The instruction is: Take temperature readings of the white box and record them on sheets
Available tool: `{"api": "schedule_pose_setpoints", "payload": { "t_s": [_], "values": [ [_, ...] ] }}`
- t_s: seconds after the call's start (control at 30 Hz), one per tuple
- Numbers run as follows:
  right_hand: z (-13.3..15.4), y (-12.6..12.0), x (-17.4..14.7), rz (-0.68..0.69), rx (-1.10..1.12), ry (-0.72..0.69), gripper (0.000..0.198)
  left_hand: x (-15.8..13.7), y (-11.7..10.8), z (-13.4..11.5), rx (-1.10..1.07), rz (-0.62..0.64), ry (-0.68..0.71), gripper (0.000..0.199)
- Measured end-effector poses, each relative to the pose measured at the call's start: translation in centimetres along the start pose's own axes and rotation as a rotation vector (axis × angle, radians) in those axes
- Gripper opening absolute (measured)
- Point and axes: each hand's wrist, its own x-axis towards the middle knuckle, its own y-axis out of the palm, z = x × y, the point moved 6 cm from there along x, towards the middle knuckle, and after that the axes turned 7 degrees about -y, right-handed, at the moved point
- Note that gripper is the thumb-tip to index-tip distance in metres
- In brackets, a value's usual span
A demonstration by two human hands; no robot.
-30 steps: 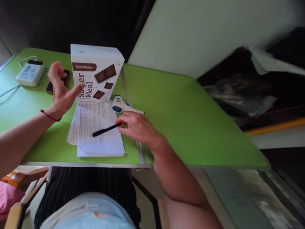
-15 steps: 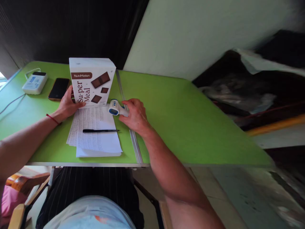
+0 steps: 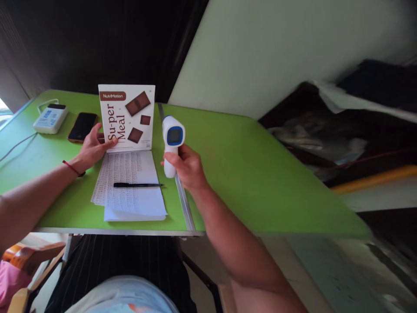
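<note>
A white box [image 3: 112,96] printed "NutriMotion Su-per Meal" with brown bars stands upright at the back of the papers. My left hand [image 3: 95,145] grips its lower left edge, thumb on the front face and fingers behind, partly hidden. In my right hand [image 3: 184,165] is a white and blue infrared thermometer [image 3: 173,130], held upright by its handle with its small screen facing me. It is raised just right of the box, apart from it. In front of the box lie printed sheets of paper [image 3: 130,202], with a black pen [image 3: 138,185] across them.
Left of the box, a dark phone [image 3: 82,127] and a white power adapter [image 3: 51,118] with a cable lie on the green table [image 3: 247,182]. A metal seam [image 3: 184,202] crosses the table. Dark shelving with bags [image 3: 319,130] stands at the right.
My right hand has lifted the thermometer from lying beside the box and turned it upright. The box has tilted so its front faces me squarely and its top no longer shows.
</note>
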Motion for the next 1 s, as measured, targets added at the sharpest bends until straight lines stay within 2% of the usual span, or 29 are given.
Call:
{"api": "schedule_pose_setpoints", "payload": {
  "t_s": [0.1,0.2,0.27,0.37,0.47,0.7,1.0],
  "values": [
    [-0.1,2.0,-1.0,0.092,0.243,0.113,0.034,-0.6,0.7,-0.6,-0.006,0.039,0.006,0.070],
    [-0.5,3.3,-1.6,0.136,0.304,0.182,0.034,-1.1,1.2,-0.8,0.000,0.061,-0.008,0.073],
    [-0.6,3.9,-1.8,0.146,0.290,0.191,0.034,-1.3,1.6,-1.0,0.029,0.093,-0.004,0.073],
    [-0.5,4.4,-1.9,0.145,0.215,0.165,0.034,-1.5,2.0,-1.5,0.085,0.159,0.032,0.062],
    [-0.3,4.9,-2.1,0.168,0.140,0.133,0.033,-1.5,2.0,-1.7,0.146,0.161,0.062,0.055],
    [0.0,6.2,-2.6,0.285,0.164,0.116,0.035,-1.4,2.1,-1.5,0.187,0.185,0.100,0.059],
    [-0.3,6.2,-2.6,0.273,0.160,0.122,0.040,-1.5,2.1,-1.7,0.217,0.174,0.094,0.061]
  ]
}}
